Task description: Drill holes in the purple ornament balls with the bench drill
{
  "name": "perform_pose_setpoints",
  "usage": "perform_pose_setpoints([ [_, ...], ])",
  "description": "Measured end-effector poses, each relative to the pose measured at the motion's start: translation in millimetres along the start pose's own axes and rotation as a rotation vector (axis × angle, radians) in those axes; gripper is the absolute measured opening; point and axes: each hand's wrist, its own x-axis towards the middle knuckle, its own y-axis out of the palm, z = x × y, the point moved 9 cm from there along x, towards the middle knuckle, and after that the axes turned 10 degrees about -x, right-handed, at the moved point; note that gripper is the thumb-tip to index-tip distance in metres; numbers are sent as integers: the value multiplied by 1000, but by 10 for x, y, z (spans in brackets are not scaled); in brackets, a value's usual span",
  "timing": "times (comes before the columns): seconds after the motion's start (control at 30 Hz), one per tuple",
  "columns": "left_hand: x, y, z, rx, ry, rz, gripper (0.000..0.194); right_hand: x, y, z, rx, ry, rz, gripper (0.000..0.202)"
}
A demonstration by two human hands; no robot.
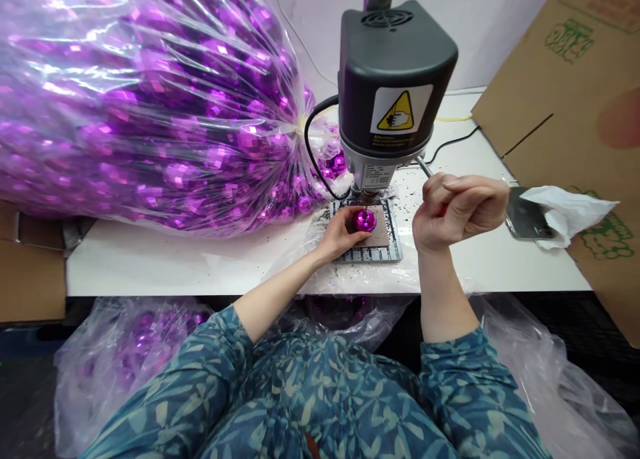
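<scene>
My left hand [342, 234] grips a small shiny purple mirror ball [365, 220] between thumb and fingers. The ball rests on a brown square board [383, 236] over the slotted metal base [395, 254] of a bench drill press [395, 79]. Directly above, the drill bit [365, 202] meets the ball's top; whether it has gone in, I cannot tell. My right hand [457, 209] is closed round the end of the press's feed lever [424, 166], whose grip is hidden in the fist. Dark shavings lie around the base.
A huge tied clear bag [165, 112] of purple mirror balls fills the left side. On the right, a phone [530, 214] and white tissue [565, 212] lie beside a large cardboard box [575, 112]. Plastic bags [130, 359] hang below the white table's [175, 266] front edge.
</scene>
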Motion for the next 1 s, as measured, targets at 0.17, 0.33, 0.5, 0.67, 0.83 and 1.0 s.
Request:
perform_pose_setpoints([
  [0.17, 1, 11, 39, 12, -8, -2, 60, 105, 50, 7, 7, 112, -21, 36],
  [0.33, -72, -89, -23, 118, 20, -123, 60, 544, 408, -87, -60, 384, 64, 51],
  [0.5, -656, -126, -461, 284, 249, -53, 49, 728, 619, -202, -150, 493, 173, 40],
  [0.67, -1739, 250, -306, 587, 389, 572, 45, 704, 598, -186, -103, 467, 161, 33],
  [0.83, -2067, 125, -4, 622, 315, 694, 42, 710, 576, -164, -76, 421, 126, 44],
  [1.0, -1188, -578, -428, 476, 514, 143, 26, 714, 566, -184, -91, 418, 126, 36],
])
